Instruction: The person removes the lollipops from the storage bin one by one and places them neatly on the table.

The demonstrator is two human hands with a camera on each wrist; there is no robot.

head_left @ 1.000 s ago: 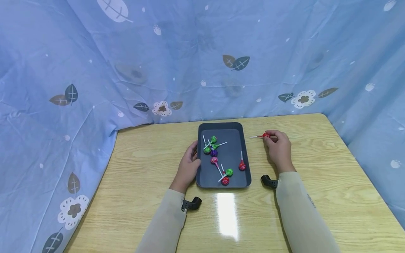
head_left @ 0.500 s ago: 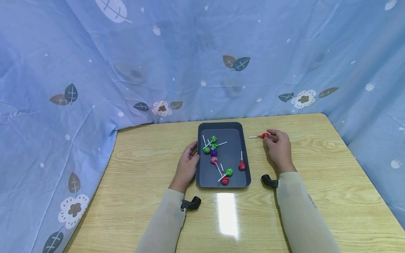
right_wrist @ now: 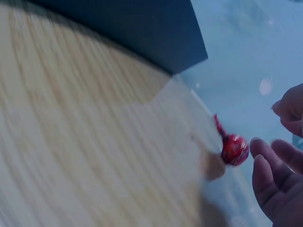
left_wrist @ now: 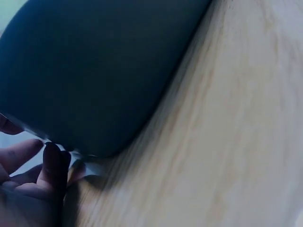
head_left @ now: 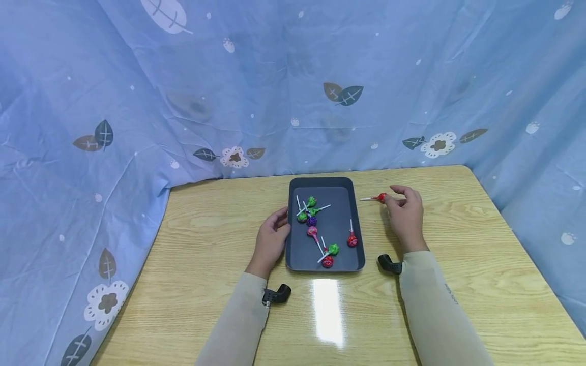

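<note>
A dark grey rectangular tray stands on the table, with several wrapped lollipops inside. My left hand is at the tray's left side, its fingertips right at the wall; the left wrist view shows these fingers loosely bent below the tray's edge. To the right of the tray lies a red lollipop, its white stick pointing left. My right hand is just right of its candy end, thumb and fingers parted. In the right wrist view, the fingertips are beside the red wrapper, with a small gap.
In the tray, green lollipops and a purple one lie at the left, a pink one near the middle. A red lollipop lies by its right wall. Behind the wooden table hangs a blue patterned cloth.
My right hand's fingers have spread and come away from the red lollipop, which stays lying on the table. My left hand has stayed at the tray's side.
</note>
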